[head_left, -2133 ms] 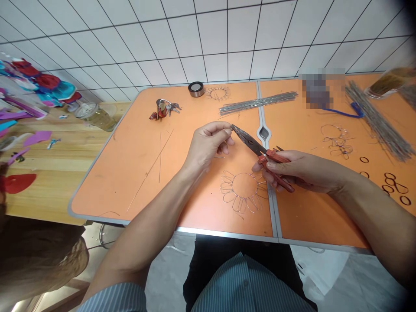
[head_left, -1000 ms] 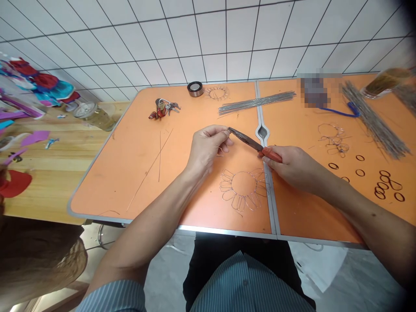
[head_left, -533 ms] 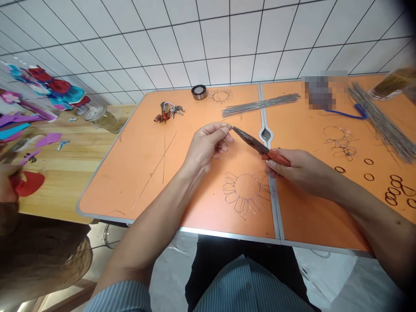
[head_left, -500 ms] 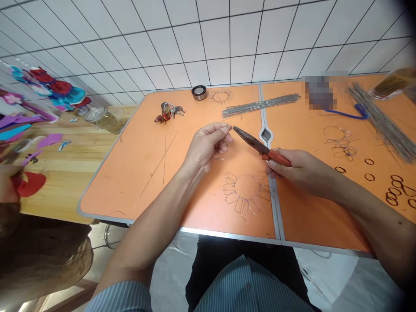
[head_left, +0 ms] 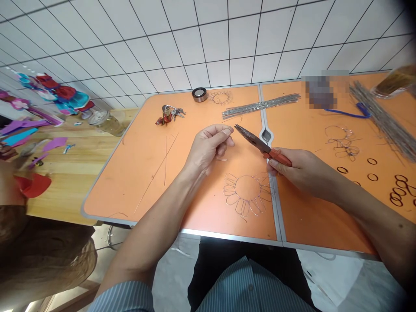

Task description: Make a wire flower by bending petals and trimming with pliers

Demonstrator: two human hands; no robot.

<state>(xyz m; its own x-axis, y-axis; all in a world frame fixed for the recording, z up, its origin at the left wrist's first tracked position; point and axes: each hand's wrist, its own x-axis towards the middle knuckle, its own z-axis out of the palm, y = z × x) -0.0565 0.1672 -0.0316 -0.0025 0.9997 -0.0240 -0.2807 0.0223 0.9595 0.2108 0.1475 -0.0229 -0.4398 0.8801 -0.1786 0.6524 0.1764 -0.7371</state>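
My right hand (head_left: 289, 167) is wrapped round the red handles of a pair of needle-nose pliers (head_left: 251, 138). The pliers' dark jaws point up and left, their tip just short of my left fingertips. My left hand (head_left: 212, 143) is closed in a pinch over the orange table; a thin wire (head_left: 222, 160) shows below its fingers, and most of it is hidden by the hand. Nearer to me, a flower-shaped wire ring (head_left: 247, 188) with looped petals lies flat. Two straight wires (head_left: 156, 171) cross on the table left of my left hand.
Toward the wall lie a bunch of keys (head_left: 170, 113), a tape roll (head_left: 199, 94), another wire ring (head_left: 221, 98) and a bundle of straight wires (head_left: 261, 106). Loose wire loops (head_left: 341, 141) and several dark rings (head_left: 398, 190) are at right. Another person sits at the wooden table (head_left: 61, 182).
The view has shifted slightly. The pliers' tip stands a little farther from my left fingertips than before; both hands keep their grip.
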